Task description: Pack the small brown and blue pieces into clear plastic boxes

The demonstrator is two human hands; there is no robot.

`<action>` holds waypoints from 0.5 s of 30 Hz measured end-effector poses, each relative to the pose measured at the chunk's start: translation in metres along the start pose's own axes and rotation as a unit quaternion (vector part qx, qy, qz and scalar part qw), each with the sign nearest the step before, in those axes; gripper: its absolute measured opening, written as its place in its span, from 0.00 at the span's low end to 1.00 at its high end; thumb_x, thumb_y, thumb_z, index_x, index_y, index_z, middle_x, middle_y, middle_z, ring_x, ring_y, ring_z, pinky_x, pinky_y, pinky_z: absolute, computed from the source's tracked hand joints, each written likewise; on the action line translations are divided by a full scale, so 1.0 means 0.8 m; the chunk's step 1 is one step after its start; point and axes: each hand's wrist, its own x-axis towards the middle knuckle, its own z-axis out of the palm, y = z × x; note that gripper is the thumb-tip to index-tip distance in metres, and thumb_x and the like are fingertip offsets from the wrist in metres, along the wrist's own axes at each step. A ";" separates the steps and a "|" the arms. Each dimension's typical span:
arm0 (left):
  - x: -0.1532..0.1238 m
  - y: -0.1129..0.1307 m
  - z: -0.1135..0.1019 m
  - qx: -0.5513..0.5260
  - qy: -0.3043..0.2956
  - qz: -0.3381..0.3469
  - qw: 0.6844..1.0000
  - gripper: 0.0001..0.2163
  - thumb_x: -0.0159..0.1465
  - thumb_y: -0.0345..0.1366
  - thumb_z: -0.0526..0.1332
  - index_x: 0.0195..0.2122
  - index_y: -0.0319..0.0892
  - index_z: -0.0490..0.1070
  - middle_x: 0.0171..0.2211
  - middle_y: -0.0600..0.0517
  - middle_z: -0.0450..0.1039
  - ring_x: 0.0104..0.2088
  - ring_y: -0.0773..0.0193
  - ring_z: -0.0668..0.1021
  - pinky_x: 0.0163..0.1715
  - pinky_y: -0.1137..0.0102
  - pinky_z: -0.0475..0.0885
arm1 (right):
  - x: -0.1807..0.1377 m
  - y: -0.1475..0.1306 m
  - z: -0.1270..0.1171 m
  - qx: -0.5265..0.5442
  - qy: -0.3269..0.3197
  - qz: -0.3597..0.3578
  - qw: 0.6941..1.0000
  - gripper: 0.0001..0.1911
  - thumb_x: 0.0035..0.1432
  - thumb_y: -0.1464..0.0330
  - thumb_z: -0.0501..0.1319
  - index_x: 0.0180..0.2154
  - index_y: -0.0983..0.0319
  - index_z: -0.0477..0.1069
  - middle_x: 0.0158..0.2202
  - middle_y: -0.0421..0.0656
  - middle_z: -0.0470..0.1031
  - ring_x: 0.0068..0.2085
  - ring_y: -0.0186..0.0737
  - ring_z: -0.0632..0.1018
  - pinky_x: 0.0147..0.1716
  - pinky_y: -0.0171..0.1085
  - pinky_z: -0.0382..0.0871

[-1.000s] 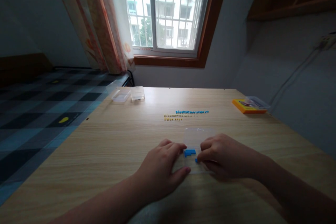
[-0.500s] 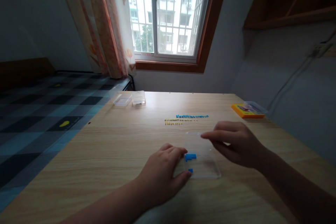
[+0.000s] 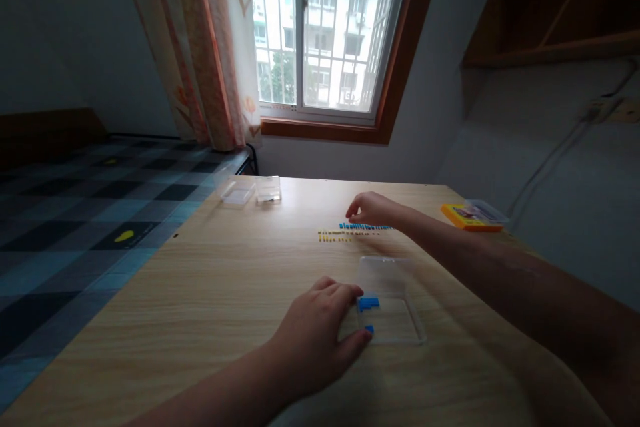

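A clear plastic box (image 3: 419, 332) with its lid (image 3: 383, 273) raised lies on the table near me. My left hand (image 3: 325, 327) grips its left edge between thumb and fingers. Inside, along the left side, sit small blue pieces (image 3: 369, 303). Farther off, my right hand (image 3: 367, 209) hovers at a row of small blue pieces (image 3: 360, 226), fingers drawn together in a pinch; what they hold, if anything, is too small to make out. Part of that row is hidden behind the hand. Just nearer lie rows of small yellow pieces (image 3: 333, 237).
Two clear plastic containers (image 3: 239, 193) stand at the table's far left. An orange-yellow box (image 3: 470, 217) with a clear cover lies at the right edge. A bed with a checked cover (image 3: 100, 227) adjoins the left side; a window is ahead.
My right hand has left the box's lid and moved forward and left to the blue row. My left hand stays on the box. The view has shifted slightly.
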 end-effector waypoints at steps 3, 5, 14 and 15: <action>0.000 0.001 -0.001 -0.006 0.000 -0.002 1.000 0.17 0.60 0.39 0.64 0.51 0.44 0.71 0.44 0.48 0.77 0.47 0.52 0.75 0.48 0.56 0.72 | 0.013 0.000 0.007 -0.013 -0.027 0.011 0.999 0.11 0.54 0.67 0.66 0.40 0.62 0.83 0.38 0.45 0.83 0.35 0.38 0.79 0.33 0.31 0.66; 0.000 0.002 -0.002 -0.008 -0.001 -0.006 1.000 0.17 0.60 0.39 0.64 0.50 0.43 0.71 0.45 0.47 0.77 0.48 0.51 0.75 0.48 0.56 0.72 | 0.018 -0.001 0.009 -0.021 -0.041 0.016 0.999 0.12 0.54 0.67 0.66 0.41 0.62 0.83 0.38 0.45 0.83 0.35 0.38 0.80 0.33 0.31 0.66; -0.002 0.001 0.000 -0.013 -0.001 -0.012 1.000 0.17 0.60 0.40 0.65 0.50 0.44 0.72 0.45 0.47 0.77 0.48 0.50 0.74 0.47 0.56 0.72 | 0.027 -0.014 0.011 -0.071 -0.104 0.027 0.992 0.12 0.60 0.62 0.65 0.41 0.63 0.80 0.39 0.45 0.82 0.39 0.40 0.79 0.42 0.38 0.71; -0.002 0.001 0.000 -0.014 -0.001 -0.013 1.000 0.17 0.60 0.40 0.65 0.50 0.44 0.72 0.45 0.47 0.77 0.48 0.50 0.74 0.47 0.56 0.72 | 0.027 -0.016 0.011 -0.078 -0.112 0.027 0.990 0.13 0.62 0.61 0.64 0.42 0.63 0.78 0.40 0.45 0.81 0.40 0.40 0.79 0.44 0.41 0.72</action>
